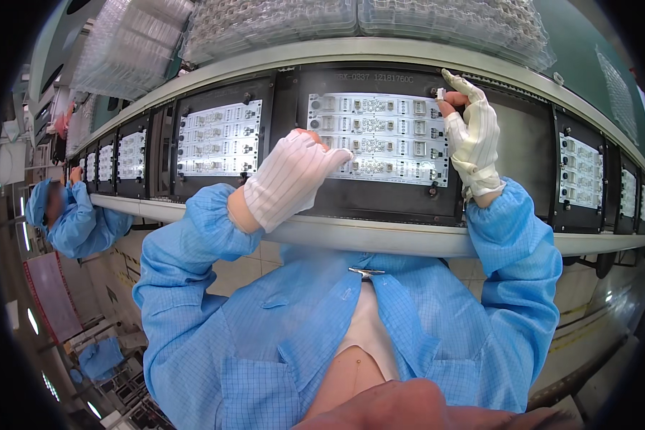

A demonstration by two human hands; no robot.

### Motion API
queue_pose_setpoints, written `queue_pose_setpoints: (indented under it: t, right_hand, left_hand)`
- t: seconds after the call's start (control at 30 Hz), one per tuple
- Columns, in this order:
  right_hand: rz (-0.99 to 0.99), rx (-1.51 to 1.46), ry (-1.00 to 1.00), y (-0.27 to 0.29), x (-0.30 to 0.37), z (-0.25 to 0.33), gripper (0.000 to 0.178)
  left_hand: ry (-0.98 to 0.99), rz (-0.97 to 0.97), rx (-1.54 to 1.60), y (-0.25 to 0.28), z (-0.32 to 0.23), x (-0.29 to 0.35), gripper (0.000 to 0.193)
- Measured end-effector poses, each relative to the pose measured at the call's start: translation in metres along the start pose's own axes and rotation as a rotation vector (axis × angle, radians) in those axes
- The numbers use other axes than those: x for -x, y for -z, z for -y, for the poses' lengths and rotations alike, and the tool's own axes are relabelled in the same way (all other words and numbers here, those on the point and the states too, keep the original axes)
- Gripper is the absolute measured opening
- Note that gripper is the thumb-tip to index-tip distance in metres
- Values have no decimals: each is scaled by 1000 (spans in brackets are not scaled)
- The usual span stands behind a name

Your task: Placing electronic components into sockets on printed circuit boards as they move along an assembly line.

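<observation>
In front of me a white circuit board panel (401, 107), filled with rows of small components, lies in a black carrier frame (380, 204). My left hand (294, 172), in a white striped glove with bare fingertips showing, is curled over the panel's left part. Its fingers are closed; whatever they may hold is hidden. Beside the panel's upper right corner is my right hand (474, 136), gloved the same way. Its thumb and a bare finger pinch a small white connector-like part (441, 94), while the index finger stretches up toward the frame's far edge.
More panels in black carriers stand along the line, one at left (220, 140) and one at right (580, 170). Stacked clear plastic trays (451, 32) sit behind the far rail (322, 50). A co-worker in blue (79, 218) is at the far left.
</observation>
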State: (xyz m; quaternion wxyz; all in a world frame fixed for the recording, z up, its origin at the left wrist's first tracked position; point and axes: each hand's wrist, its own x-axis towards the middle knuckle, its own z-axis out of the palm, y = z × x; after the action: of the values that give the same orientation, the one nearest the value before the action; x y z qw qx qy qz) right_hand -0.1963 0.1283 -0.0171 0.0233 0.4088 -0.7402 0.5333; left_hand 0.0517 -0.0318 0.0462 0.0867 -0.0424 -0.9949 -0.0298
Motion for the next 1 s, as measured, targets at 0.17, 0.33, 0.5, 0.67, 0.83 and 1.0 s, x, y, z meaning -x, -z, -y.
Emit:
queue_pose_setpoints:
  t: [0.17, 0.33, 0.5, 0.67, 0.83, 1.0]
  right_hand:
    - [-1, 45, 73, 32, 1, 2, 42]
    - [348, -123, -147, 82, 14, 36, 65]
    - [487, 126, 11, 84, 36, 34, 75]
    - [580, 359, 247, 91, 29, 32, 75]
    - [640, 473, 379, 100, 24, 30, 71]
    - [766, 554, 396, 107, 15, 37, 69]
  left_hand:
    - [23, -25, -76, 6, -28, -14, 36]
    - [33, -87, 161, 18, -33, -21, 35]
    - [64, -380, 124, 7, -17, -35, 39]
    - [111, -494, 211, -14, -14, -63, 36]
    - [87, -491, 265, -25, -12, -70, 33]
    - [92, -449, 293, -26, -13, -69, 33]
